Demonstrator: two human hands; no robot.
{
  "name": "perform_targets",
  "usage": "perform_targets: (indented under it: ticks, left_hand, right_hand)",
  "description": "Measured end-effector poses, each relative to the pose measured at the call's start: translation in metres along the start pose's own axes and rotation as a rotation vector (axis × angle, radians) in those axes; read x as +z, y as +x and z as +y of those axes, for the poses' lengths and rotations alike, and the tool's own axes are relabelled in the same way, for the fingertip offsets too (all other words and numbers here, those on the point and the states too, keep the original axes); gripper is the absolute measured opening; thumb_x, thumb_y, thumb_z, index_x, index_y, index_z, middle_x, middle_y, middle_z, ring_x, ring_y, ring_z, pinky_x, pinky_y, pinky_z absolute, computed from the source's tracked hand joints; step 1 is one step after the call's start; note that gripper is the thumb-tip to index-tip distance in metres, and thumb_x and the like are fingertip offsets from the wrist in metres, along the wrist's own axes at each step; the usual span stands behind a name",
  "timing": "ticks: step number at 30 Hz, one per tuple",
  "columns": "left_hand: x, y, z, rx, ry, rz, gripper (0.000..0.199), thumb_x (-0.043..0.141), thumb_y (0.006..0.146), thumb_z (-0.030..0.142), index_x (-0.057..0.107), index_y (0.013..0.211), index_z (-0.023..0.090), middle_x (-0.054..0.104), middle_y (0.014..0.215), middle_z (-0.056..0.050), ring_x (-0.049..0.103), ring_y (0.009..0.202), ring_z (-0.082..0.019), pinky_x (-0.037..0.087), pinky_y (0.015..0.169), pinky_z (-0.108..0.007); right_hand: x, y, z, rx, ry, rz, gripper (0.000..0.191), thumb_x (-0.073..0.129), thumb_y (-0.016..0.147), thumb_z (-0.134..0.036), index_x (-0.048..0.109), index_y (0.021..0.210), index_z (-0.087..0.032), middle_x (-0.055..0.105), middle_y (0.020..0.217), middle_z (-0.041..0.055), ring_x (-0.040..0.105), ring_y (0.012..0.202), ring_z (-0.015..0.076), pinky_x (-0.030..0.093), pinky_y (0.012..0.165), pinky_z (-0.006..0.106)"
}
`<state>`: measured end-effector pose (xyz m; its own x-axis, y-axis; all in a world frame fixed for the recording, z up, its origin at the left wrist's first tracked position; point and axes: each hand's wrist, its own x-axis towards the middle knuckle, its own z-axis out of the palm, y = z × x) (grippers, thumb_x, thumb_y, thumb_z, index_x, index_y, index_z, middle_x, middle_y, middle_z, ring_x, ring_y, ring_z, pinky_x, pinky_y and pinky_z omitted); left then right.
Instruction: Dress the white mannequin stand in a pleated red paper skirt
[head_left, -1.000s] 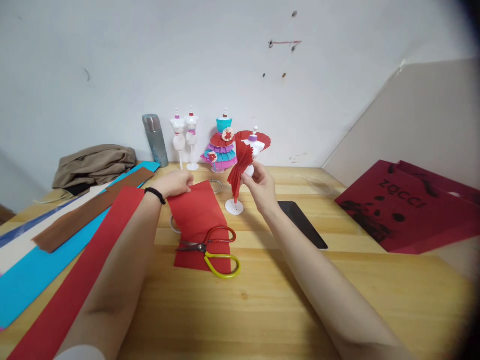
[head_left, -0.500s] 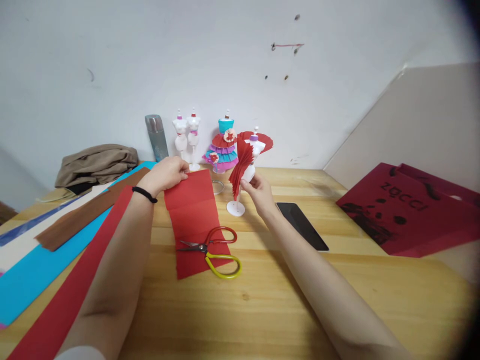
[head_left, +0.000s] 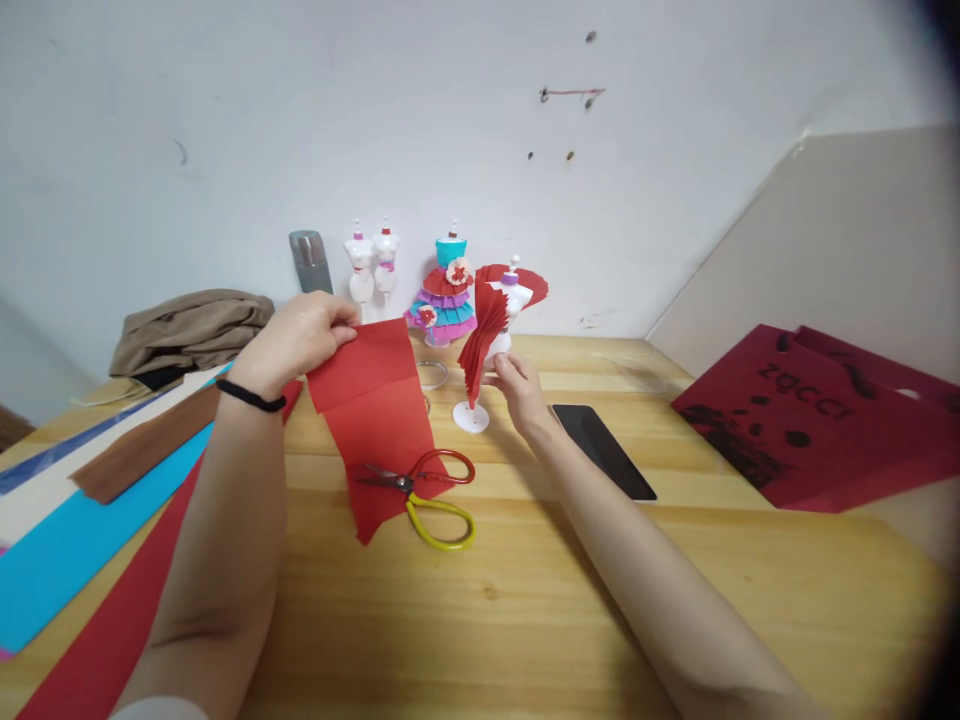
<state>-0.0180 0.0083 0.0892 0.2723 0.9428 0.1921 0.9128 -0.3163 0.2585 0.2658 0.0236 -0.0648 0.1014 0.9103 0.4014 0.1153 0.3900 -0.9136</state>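
My left hand [head_left: 304, 338] pinches the upper left corner of a red crepe paper sheet [head_left: 375, 400], whose far end is lifted off the table. Scissors [head_left: 420, 490] with one red and one yellow handle lie across the sheet's near end, blades pointing left. My right hand [head_left: 517, 390] is closed around the lower body of a small white mannequin [head_left: 501, 340] on a round white base. Pleated red paper [head_left: 484, 335] drapes down the mannequin's left side, and another pleated red piece fans out behind its shoulders.
Behind stand two bare mannequins [head_left: 360, 265] and one in a tiered paper dress [head_left: 448, 300], beside a metal flask [head_left: 310, 262]. Coloured paper strips [head_left: 112, 540] and a brown cloth [head_left: 195, 325] lie left. On the right are a black phone-like device [head_left: 604, 450] and a red paper bag [head_left: 810, 420].
My left hand has moved left and up, lifting the sheet's far end. The sheet has shifted left and the scissors on it slid slightly. My right hand has barely moved.
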Motion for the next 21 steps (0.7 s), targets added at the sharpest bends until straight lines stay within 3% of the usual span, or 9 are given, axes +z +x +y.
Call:
perform_targets:
  ticks: [3, 6, 8, 9, 11, 12, 14, 17, 21]
  left_hand:
    - [-0.005, -0.004, -0.002, -0.013, 0.023, 0.045, 0.019, 0.048, 0.08, 0.023, 0.066, 0.081, 0.017, 0.061, 0.072, -0.002, 0.053, 0.068, -0.016, 0.039, 0.068, -0.028]
    - [-0.006, -0.005, -0.003, -0.013, 0.04, 0.039, 0.017, 0.049, 0.079, 0.024, 0.064, 0.076, 0.017, 0.06, 0.07, -0.002, 0.052, 0.065, -0.015, 0.037, 0.065, -0.028]
    - [-0.005, -0.004, -0.004, -0.017, 0.035, 0.022, 0.017, 0.049, 0.079, 0.024, 0.064, 0.075, 0.017, 0.059, 0.07, -0.002, 0.052, 0.065, -0.015, 0.037, 0.065, -0.029]
    - [-0.005, -0.003, -0.004, -0.019, 0.028, 0.017, 0.017, 0.049, 0.079, 0.024, 0.064, 0.075, 0.017, 0.06, 0.07, -0.003, 0.052, 0.065, -0.016, 0.038, 0.066, -0.029]
    - [-0.003, -0.002, -0.004, -0.018, 0.003, 0.015, 0.017, 0.049, 0.079, 0.024, 0.064, 0.076, 0.017, 0.06, 0.071, -0.003, 0.053, 0.067, -0.017, 0.039, 0.067, -0.03]
    - [-0.002, -0.001, -0.004, -0.019, -0.011, 0.019, 0.017, 0.05, 0.079, 0.024, 0.065, 0.077, 0.017, 0.061, 0.072, -0.004, 0.054, 0.068, -0.017, 0.039, 0.068, -0.03]
    - [0.0, 0.0, -0.006, -0.025, -0.034, 0.03, 0.017, 0.05, 0.079, 0.024, 0.065, 0.079, 0.017, 0.062, 0.073, -0.004, 0.055, 0.069, -0.018, 0.04, 0.069, -0.031]
    - [0.001, 0.002, -0.011, -0.046, -0.038, 0.037, 0.017, 0.05, 0.079, 0.025, 0.065, 0.08, 0.017, 0.062, 0.074, -0.005, 0.055, 0.07, -0.019, 0.041, 0.069, -0.031]
    - [0.003, 0.007, -0.019, -0.063, -0.032, 0.035, 0.016, 0.051, 0.078, 0.025, 0.065, 0.078, 0.017, 0.064, 0.076, -0.006, 0.056, 0.072, -0.019, 0.041, 0.068, -0.031]
  right_hand:
    - [0.0, -0.001, -0.006, -0.06, -0.011, 0.173, 0.037, 0.05, 0.084, -0.055, 0.059, 0.092, -0.019, 0.064, 0.09, 0.0061, 0.061, 0.085, 0.0201, 0.05, 0.077, 0.033]
    - [-0.001, -0.008, -0.029, -0.337, -0.047, 0.504, 0.023, 0.051, 0.086, -0.044, 0.056, 0.089, -0.022, 0.057, 0.082, 0.0023, 0.057, 0.075, 0.0173, 0.047, 0.073, 0.032]
    - [0.002, -0.019, -0.055, -0.507, -0.06, 0.457, 0.016, 0.054, 0.085, -0.038, 0.057, 0.086, -0.022, 0.056, 0.079, 0.0012, 0.055, 0.071, 0.0166, 0.045, 0.069, 0.031]
    - [0.005, -0.025, -0.069, -0.533, -0.076, 0.357, 0.015, 0.054, 0.085, -0.037, 0.058, 0.082, -0.022, 0.057, 0.074, 0.0004, 0.055, 0.067, 0.0159, 0.044, 0.065, 0.03]
    - [0.015, -0.038, -0.096, -0.492, -0.303, -0.236, 0.014, 0.054, 0.085, -0.031, 0.059, 0.077, -0.021, 0.061, 0.071, 0.0001, 0.052, 0.062, 0.0133, 0.04, 0.06, 0.027]
    - [0.021, -0.044, -0.105, -0.374, -0.479, -0.561, 0.013, 0.06, 0.082, -0.031, 0.06, 0.075, -0.02, 0.062, 0.07, -0.0003, 0.053, 0.061, 0.0127, 0.039, 0.06, 0.026]
    - [0.033, -0.052, -0.115, -0.129, -0.837, -0.964, 0.016, 0.068, 0.076, -0.034, 0.062, 0.074, -0.019, 0.064, 0.069, 0.0006, 0.055, 0.062, 0.0137, 0.035, 0.057, 0.026]
    - [0.047, -0.057, -0.108, 0.066, -1.19, -1.107, 0.022, 0.072, 0.073, -0.034, 0.068, 0.086, -0.016, 0.071, 0.089, 0.0088, 0.064, 0.078, 0.0215, 0.034, 0.057, 0.027]
    - [0.049, -0.053, -0.092, 0.134, -1.205, -1.171, 0.032, 0.072, 0.071, -0.026, 0.069, 0.1, -0.015, 0.072, 0.099, 0.0109, 0.067, 0.087, 0.0239, 0.038, 0.059, 0.026]
